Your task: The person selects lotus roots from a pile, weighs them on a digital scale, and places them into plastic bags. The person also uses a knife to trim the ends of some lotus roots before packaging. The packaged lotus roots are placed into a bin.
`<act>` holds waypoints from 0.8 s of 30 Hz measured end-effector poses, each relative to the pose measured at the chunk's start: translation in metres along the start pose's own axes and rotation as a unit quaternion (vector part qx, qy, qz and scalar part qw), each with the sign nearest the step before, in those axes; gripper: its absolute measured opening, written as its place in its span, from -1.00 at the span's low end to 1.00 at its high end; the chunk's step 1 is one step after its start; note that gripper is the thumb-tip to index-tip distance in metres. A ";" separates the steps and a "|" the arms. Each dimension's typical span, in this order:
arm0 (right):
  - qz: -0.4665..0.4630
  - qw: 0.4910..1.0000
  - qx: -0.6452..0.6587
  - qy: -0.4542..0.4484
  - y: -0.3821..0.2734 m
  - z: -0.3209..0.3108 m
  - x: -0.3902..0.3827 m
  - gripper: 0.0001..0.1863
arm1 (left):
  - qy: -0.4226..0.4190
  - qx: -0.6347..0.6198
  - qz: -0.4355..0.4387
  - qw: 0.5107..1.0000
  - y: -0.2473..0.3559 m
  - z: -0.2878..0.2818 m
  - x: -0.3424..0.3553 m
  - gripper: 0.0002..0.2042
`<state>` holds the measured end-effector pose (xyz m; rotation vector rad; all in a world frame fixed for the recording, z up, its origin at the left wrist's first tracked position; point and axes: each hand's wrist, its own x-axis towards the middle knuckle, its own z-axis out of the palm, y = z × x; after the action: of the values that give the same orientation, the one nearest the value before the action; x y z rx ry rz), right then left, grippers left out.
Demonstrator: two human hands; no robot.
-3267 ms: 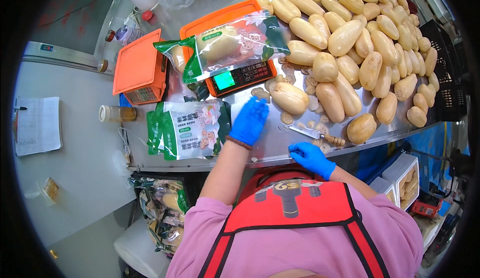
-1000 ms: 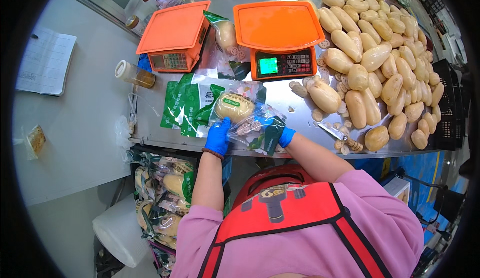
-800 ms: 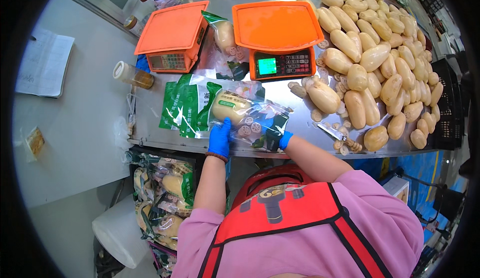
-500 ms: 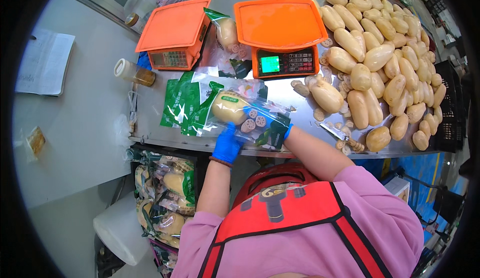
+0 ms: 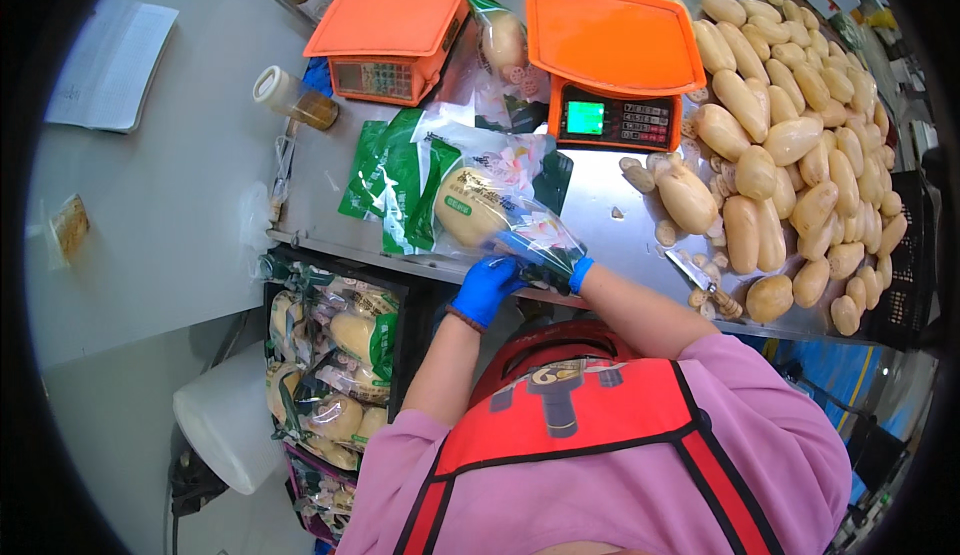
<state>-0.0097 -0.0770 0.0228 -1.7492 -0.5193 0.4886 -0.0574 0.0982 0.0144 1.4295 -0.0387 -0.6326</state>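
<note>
A clear, green-printed bag point(image 5: 468, 205) with a pale lotus root inside lies on green bags point(image 5: 370, 177) at the steel table's front. My left hand point(image 5: 488, 283), blue-gloved, has its fingers closed at the bag's lower edge. My right hand point(image 5: 548, 260), also gloved, is at the bag's lower right, partly seen through the plastic; whether it grips is unclear. Behind are an orange scale point(image 5: 610, 35) with a lit display, a second orange scale point(image 5: 385, 20) and another filled bag point(image 5: 500, 45) between them.
Lotus roots point(image 5: 790, 141) cover the table's right, beside slices, a knife point(image 5: 690, 268) and a black crate point(image 5: 905, 275). Left are a jar point(image 5: 295, 98), a notebook point(image 5: 110, 60) on a white counter point(image 5: 150, 245). Packed bags point(image 5: 340, 375) fill a container below.
Since 3.3 seconds ago the filled bag has come off the scale to the table's front. In the last half second my left hand has moved right along the bag's lower edge.
</note>
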 end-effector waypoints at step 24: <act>-0.002 0.984 0.171 -0.058 0.107 0.026 0.064 -0.75 | 0.050 -0.094 -0.115 0.988 0.010 0.005 0.004 -0.67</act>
<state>0.0374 -0.0423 -0.0901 -1.3964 -0.4883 0.6400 -0.0524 0.0921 0.0236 1.2894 0.2627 -0.7321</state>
